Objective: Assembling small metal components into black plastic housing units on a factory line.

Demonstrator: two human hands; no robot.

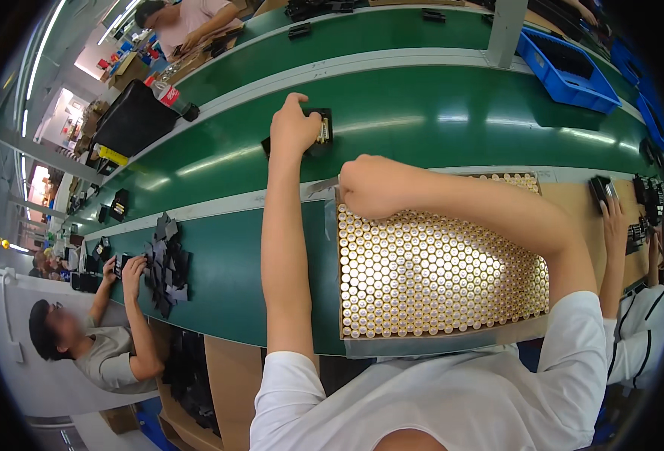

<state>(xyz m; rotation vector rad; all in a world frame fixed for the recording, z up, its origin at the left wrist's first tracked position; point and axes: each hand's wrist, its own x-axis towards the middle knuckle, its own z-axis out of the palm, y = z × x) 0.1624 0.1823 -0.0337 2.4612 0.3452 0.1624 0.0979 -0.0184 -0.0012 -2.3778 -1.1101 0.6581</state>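
My left hand (pixel 294 129) is stretched far forward over the green belt, its index finger and thumb apart. Beneath and beside it sits a small black case (pixel 327 122) with a few gold-and-silver cylindrical batteries in it; the hand partly hides the case. Bent across my front, my right arm ends in a closed right hand (pixel 377 186) at the far left corner of a cardboard tray. What its curled fingers hold, if anything, is hidden. Batteries (pixel 422 278) stand upright in tight rows and fill the cardboard tray (pixel 452 335).
Black flat pieces (pixel 168 263) lie heaped on the left. A blue crate (pixel 565 71) stands at the far right, a bottle (pixel 172 98) at the far left. Co-workers sit at left (pixel 106 346), right (pixel 640 331) and across the belt (pixel 189 26). A white post (pixel 506 34) rises beyond.
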